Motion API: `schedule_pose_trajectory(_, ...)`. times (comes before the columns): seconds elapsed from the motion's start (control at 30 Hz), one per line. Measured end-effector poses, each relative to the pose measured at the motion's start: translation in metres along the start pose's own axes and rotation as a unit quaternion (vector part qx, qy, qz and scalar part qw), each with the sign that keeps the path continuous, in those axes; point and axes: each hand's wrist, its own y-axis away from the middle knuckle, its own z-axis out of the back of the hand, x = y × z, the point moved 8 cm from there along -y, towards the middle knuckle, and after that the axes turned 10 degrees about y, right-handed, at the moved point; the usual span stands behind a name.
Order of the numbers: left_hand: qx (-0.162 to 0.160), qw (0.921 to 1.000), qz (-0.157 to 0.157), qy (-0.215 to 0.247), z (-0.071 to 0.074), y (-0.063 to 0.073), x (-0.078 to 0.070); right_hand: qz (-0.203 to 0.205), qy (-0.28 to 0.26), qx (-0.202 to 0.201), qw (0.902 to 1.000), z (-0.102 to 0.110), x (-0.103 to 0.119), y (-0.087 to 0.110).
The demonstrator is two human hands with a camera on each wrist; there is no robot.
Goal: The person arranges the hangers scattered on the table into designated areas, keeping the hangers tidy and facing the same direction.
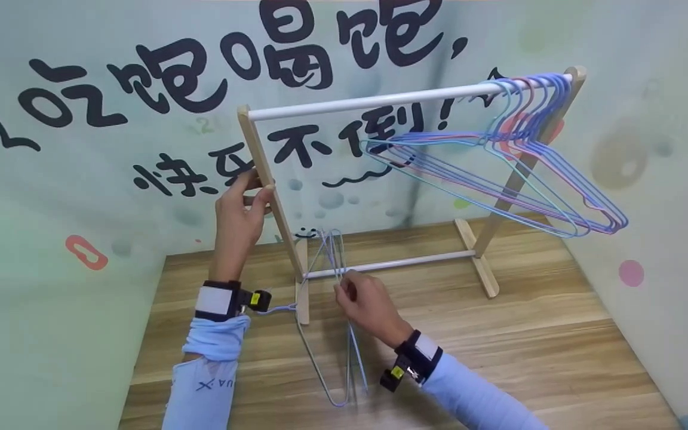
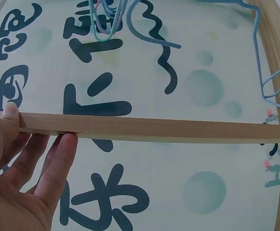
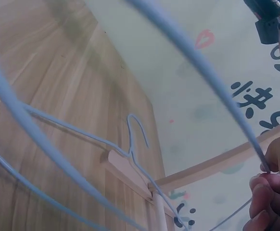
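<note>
A small clothes rack with wooden posts and white rails stands on a wood-grain surface. My left hand [image 1: 239,215] grips its left post [image 1: 282,221] between thumb and fingertips, partway up; the left wrist view shows the thumb on one side of the post [image 2: 178,130] and fingers on the other. Low, near the rack's left end, my right hand [image 1: 375,307] pinches a blue wire hanger [image 3: 222,94] between thumb and fingers. Another blue hanger lies at the left foot, its hook [image 3: 130,130] pointing left. In the head view these wires overlap, so their number is unclear.
Several blue, green and pink hangers [image 1: 538,107] hang bunched at the right end of the top rail [image 1: 368,103]. The lower white rail [image 1: 415,261] joins the two feet. Behind the rack is a pale wall [image 1: 159,227] with large black characters.
</note>
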Motion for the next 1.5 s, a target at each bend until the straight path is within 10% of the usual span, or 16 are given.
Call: schedule_pose_trajectory(1.5, 0.002, 0.9995, 0.022, 0.02, 0.001, 0.001, 0.002, 0.036, -0.116, -0.026, 0.9922, 0.09, 0.013, 0.005)
